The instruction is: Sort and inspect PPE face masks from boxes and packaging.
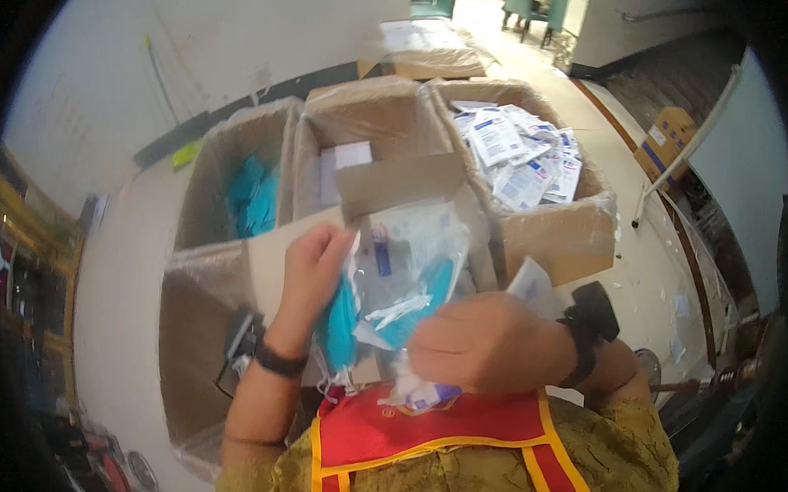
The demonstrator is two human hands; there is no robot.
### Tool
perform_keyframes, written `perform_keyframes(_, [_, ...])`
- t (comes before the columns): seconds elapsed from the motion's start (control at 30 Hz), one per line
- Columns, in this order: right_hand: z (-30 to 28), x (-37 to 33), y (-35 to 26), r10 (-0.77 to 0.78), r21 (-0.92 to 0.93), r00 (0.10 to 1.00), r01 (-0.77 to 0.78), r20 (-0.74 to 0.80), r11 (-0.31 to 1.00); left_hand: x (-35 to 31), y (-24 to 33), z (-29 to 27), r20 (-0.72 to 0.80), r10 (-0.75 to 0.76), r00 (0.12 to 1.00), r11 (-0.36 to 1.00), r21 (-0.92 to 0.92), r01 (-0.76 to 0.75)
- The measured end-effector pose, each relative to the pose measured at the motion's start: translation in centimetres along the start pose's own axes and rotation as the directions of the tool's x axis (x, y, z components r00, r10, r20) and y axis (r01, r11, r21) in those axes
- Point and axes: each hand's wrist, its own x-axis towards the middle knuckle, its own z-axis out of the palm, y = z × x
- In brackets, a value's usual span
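Note:
My left hand (311,269) is closed, thumb on top, on a teal face mask (340,326) that hangs below the fingers with white ear loops. My right hand (486,340) is curled and smeared by motion. A crumpled white packet (419,393) shows under it, and a white piece (531,285) sticks up behind it; its fingertips are hidden. Between and beyond my hands is an open cardboard box (401,179) with clear plastic packaging (412,238) in it. Another teal mask (436,286) with white straps lies there, partly covered by my right hand.
Plastic-lined cartons stand around: one with teal masks (255,198) at left, one with white boxes (349,158) in the middle, one heaped with white printed packets (523,155) at right. A carton (195,352) is near left. A pole (688,152) leans at right.

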Motion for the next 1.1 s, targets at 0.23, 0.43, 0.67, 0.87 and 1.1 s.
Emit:
perform_keyframes(0.23, [0.5,-1.7,1.3,0.233,0.031,0.933,-0.234,-0.273,0.972,0.1,0.8,-1.0,0.077,0.264,0.961,0.851,0.451,-0.270])
perform_keyframes(0.43, [2.4,-2.0,2.6,0.472,0.116,0.838,-0.459,-0.274,0.881,-6.1,8.4,-5.0,0.331,0.237,0.914,0.827,0.425,-0.368])
perform_keyframes(0.67, [2.2,-1.3,1.3,0.252,0.142,0.943,-0.224,-0.218,0.964,-9.3,6.2,0.9,0.268,0.306,0.914,0.925,0.142,-0.352])
perform_keyframes(0.87, [4.5,-4.5,0.7,0.397,0.205,0.890,-0.355,-0.224,0.912,-8.6,3.3,4.5,0.256,0.305,0.917,0.951,-0.027,-0.309])
perform_keyframes(1.1, [3.6,-12.1,6.0,0.674,0.556,0.616,-0.417,-0.408,0.719,-6.5,5.4,2.9,0.065,0.429,0.901,0.898,-0.144,-0.417])
